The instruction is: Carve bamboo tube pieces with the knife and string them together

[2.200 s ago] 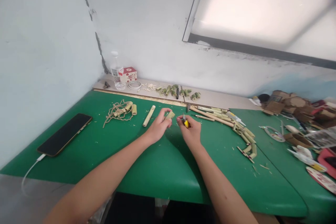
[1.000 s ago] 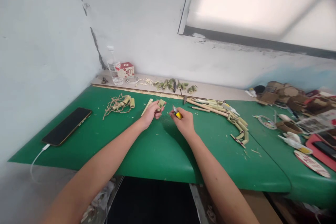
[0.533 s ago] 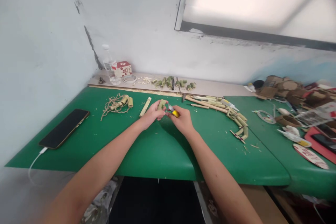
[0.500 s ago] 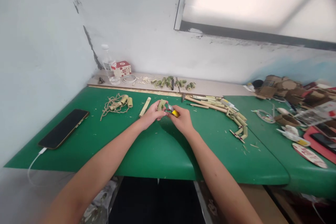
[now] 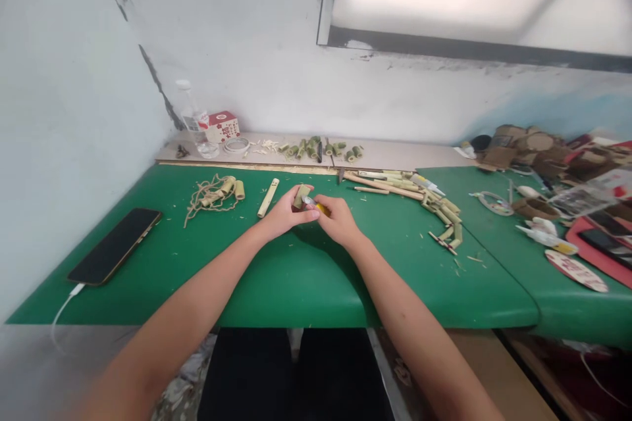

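Note:
My left hand (image 5: 289,214) is closed around a short piece of bamboo (image 5: 301,195), held above the green tabletop. In my right hand (image 5: 338,218) is a yellow utility knife (image 5: 323,209), gripped in a closed fist. Its metal end meets the bamboo piece, and the left thumb lies close by it. The blade's tip is too small to make out. Left of the hands lies a pale bamboo strip (image 5: 268,198) with dark marks at its upper end.
At left are twine-strung bamboo tubes (image 5: 239,190) and a black phone (image 5: 114,247) on a cable. A hammer (image 5: 385,185) lies among bamboo sticks at right. Cut bamboo pieces (image 5: 313,147), a bottle (image 5: 195,122) and a red-white box (image 5: 222,126) stand behind. Cardboard clutter (image 5: 513,145) fills the far right.
The knife's metal end has come up against the bamboo piece, and the left thumb has stretched toward the knife. The whole view has shifted slightly.

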The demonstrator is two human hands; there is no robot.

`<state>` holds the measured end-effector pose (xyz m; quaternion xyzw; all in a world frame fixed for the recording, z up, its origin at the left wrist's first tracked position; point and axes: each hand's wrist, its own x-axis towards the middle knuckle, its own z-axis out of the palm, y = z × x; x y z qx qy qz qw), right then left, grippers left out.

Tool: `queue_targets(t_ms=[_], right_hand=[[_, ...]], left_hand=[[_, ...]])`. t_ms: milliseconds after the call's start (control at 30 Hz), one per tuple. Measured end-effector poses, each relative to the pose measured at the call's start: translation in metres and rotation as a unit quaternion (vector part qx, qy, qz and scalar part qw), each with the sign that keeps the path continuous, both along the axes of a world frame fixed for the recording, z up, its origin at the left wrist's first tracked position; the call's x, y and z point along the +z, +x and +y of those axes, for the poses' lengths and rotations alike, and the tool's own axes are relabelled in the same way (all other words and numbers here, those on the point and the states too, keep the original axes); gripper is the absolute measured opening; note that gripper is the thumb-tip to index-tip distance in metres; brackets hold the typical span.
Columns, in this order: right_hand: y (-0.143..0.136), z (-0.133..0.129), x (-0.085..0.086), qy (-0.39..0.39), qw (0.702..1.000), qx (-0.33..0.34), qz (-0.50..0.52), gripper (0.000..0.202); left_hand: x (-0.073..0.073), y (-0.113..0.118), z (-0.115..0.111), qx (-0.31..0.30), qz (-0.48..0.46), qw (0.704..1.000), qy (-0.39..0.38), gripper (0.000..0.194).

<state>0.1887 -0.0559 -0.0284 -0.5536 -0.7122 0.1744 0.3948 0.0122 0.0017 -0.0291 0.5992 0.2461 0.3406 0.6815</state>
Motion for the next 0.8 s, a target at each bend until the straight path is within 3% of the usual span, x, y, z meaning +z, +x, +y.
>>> queue_targets(t_ms=[333, 633, 800], right_hand=[[0.0056, 0.0003, 0.0016, -0.025, 0.999, 0.024, -0.01, 0.047], [0.0073, -0.0016, 0.002, -0.036, 0.997, 0.065, -0.02, 0.037], [0.0076, -0.0008, 0.0005, -0.024, 0.998, 0.052, -0.037, 0.037]], left_hand=[[0.0029, -0.002, -0.0024, -0.014, 0.018, 0.999, 0.026, 0.077], [0.0023, -0.0032, -0.003, -0.022, 0.02, 0.998, 0.049, 0.074], [0.0016, -0.0049, -0.0004, -0.012, 0.03, 0.996, 0.082, 0.071]])
